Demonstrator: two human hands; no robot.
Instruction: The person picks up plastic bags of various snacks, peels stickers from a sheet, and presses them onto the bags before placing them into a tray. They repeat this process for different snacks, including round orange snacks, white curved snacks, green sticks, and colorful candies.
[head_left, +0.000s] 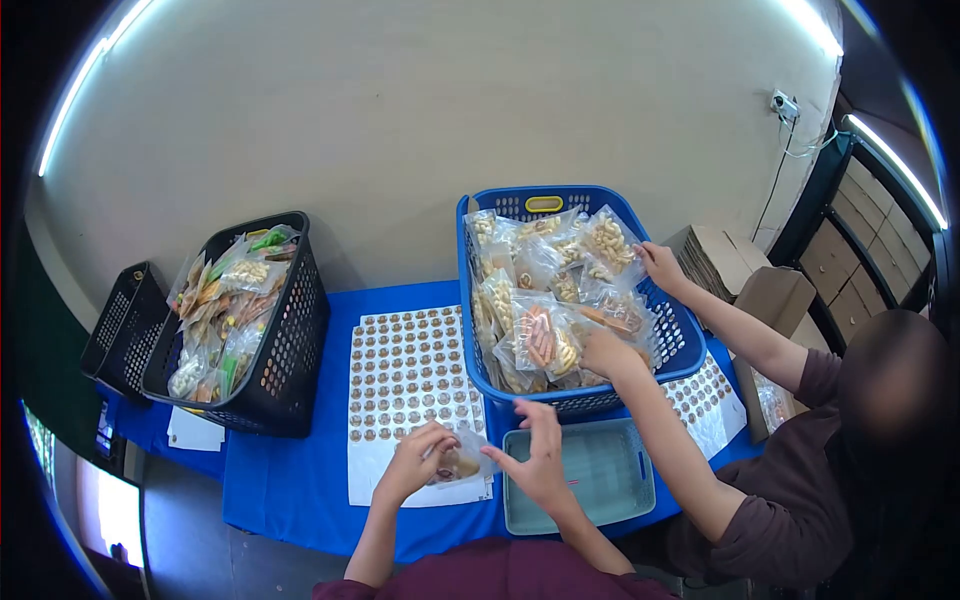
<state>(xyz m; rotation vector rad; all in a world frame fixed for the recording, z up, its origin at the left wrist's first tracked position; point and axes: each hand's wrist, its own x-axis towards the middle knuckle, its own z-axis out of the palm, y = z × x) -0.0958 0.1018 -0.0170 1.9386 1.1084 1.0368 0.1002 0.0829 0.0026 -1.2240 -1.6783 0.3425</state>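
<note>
A small clear plastic bag (458,466) with brownish contents is pinched in my left hand (418,462), low over the sticker sheet (375,470). Rows of round brown stickers cover much of that white sheet. My right hand (538,460) is beside the bag, thumb and fingers spread apart, the thumb tip right at the bag's edge. Under and beside this hand lies a shallow grey-green tray (643,480). Just beyond both hands stands a blue basket (690,345) heaped with clear bags of snacks (540,335).
At right, a person (790,490) reaches both hands into the blue basket, one on a snack bag. A black basket (305,340) of filled bags stands at left, a smaller black basket (125,320) beyond it. Cardboard boxes (775,300) and another sticker sheet (705,400) are at right.
</note>
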